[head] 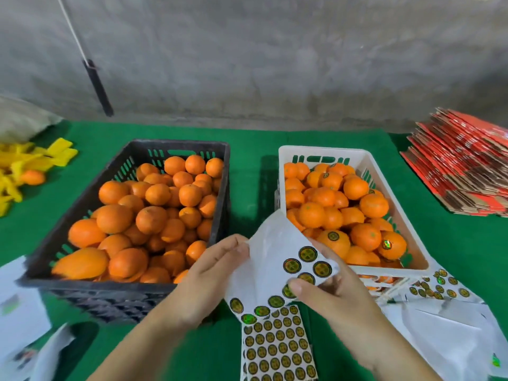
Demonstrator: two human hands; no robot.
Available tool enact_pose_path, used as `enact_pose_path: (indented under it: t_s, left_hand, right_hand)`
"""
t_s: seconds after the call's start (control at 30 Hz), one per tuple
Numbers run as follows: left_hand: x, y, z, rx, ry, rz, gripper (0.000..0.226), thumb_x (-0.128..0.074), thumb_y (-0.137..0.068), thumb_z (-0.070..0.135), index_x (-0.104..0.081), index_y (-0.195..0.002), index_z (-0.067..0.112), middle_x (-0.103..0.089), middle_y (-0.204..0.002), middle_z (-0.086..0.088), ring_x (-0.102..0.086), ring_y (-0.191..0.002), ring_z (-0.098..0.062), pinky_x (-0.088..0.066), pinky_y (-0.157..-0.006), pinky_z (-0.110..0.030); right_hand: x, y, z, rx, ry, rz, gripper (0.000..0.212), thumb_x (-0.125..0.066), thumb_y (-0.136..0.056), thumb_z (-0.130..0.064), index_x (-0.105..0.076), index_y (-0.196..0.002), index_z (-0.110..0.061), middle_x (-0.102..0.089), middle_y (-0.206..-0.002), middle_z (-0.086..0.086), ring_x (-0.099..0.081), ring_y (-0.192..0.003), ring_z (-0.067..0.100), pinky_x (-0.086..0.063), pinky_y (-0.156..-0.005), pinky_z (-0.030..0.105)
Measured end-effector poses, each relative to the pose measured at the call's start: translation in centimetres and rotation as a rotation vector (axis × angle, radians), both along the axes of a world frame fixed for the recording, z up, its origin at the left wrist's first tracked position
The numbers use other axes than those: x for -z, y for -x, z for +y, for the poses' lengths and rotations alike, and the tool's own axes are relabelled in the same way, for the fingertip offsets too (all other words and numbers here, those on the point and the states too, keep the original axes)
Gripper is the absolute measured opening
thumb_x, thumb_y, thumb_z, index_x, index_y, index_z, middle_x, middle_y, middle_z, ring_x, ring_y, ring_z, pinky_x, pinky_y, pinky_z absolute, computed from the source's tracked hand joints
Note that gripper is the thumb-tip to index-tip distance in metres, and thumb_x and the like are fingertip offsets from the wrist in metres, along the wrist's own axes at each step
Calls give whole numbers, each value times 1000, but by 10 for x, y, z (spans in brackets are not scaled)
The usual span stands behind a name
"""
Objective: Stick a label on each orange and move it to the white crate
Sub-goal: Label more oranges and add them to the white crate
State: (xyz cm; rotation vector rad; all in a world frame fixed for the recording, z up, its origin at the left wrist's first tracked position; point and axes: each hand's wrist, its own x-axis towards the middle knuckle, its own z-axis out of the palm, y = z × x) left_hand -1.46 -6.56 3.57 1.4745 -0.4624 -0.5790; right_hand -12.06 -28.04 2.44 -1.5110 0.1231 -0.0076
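A black crate (82, 199) on the left is full of unlabelled oranges (151, 218). The white crate (316, 152) on the right holds many oranges, some with round labels (333, 235). Between the crates, in front, both hands hold a white label sheet (270, 254) with several round green-gold labels. My left hand (211, 273) pinches the sheet's left edge. My right hand (327, 292) grips its right side, thumb on a label near the sheet's lower part.
A full label sheet (277, 350) lies on the green table (247, 138) below the hands. More sheets lie at right (439, 287) and lower left (19, 306). Red flat cartons (464, 166) are stacked far right. Yellow pieces (41, 158) and a loose orange (33, 177) sit far left.
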Motion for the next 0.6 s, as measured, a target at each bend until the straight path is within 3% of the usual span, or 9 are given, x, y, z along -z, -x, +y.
enact_pose_path:
  t_s: [0.1, 0.17, 0.2, 0.27, 0.33, 0.43, 0.5, 0.57, 0.6]
  left_hand:
    - [1, -45, 21, -98, -254, -418, 39, -44, -105, 57, -71, -115, 30, -72, -110, 6, -67, -103, -15, -55, -89, -30]
    - [10, -94, 46, -362, -689, -778, 36, -45, -103, 56, -64, -125, 36, -66, -127, 12, -57, -121, -15, -50, -102, -44]
    - [14, -118, 59, -420, -971, -793, 39, -49, -101, 53, -58, -135, 37, -59, -140, 6, -49, -131, -25, -43, -108, -51]
    - [29, -150, 85, -312, -1457, -595, 67, -57, -95, 56, -34, -155, 37, -39, -159, -5, -32, -145, -39, -29, -116, -57]
    - [51, -161, 97, -185, -1709, -640, 91, -60, -88, 65, -14, -161, 38, -33, -159, -8, -27, -145, -40, -25, -116, -55]
    - [61, -158, 96, -290, -1735, -847, 95, -67, -84, 64, -17, -160, 38, -40, -148, -5, -39, -136, -37, -30, -108, -51]
    - [50, -159, 90, -371, -1628, -835, 88, -71, -84, 62, -29, -156, 34, -46, -143, -4, -47, -132, -35, -34, -108, -51]
    - [37, -149, 84, -514, -1351, -702, 82, -74, -82, 65, -42, -150, 31, -52, -138, -3, -54, -126, -31, -42, -104, -51]
    - [28, -137, 82, -553, -1083, -579, 79, -76, -78, 70, -50, -144, 34, -58, -134, 1, -60, -120, -26, -48, -98, -47]
  right_hand:
    - [5, -5, 8, 179, 6, -20, 53, -87, -80, -47, -71, -129, -33, -78, -121, -3, -74, -113, 18, -56, -103, 52]
    - [7, -5, 6, 253, -35, -1, 66, -88, -74, -62, -73, -129, -29, -78, -121, -4, -74, -113, 18, -53, -105, 58]
    - [10, -5, 4, 282, -89, 5, 70, -89, -72, -63, -72, -132, -30, -77, -125, -1, -73, -117, 22, -52, -105, 59]
    - [16, -2, 5, 307, -152, 20, 76, -93, -67, -63, -71, -133, -32, -76, -127, 2, -73, -119, 27, -50, -106, 61]
    - [21, -1, 11, 344, -160, 35, 83, -96, -58, -66, -73, -130, -33, -77, -125, 3, -73, -118, 29, -49, -107, 62]
    - [29, 2, 20, 306, -216, 91, 90, -101, -43, -65, -77, -123, -32, -79, -120, 7, -75, -113, 32, -50, -106, 61]
    - [30, 2, 22, 284, -224, 116, 92, -102, -36, -65, -78, -120, -35, -79, -120, 6, -75, -113, 31, -49, -109, 59]
    - [29, 0, 21, 283, -231, 123, 92, -103, -34, -64, -78, -119, -39, -78, -121, 4, -74, -116, 29, -48, -111, 57]
    - [27, -1, 20, 290, -226, 119, 87, -104, -37, -58, -79, -118, -38, -78, -121, 4, -74, -114, 30, -49, -109, 57]
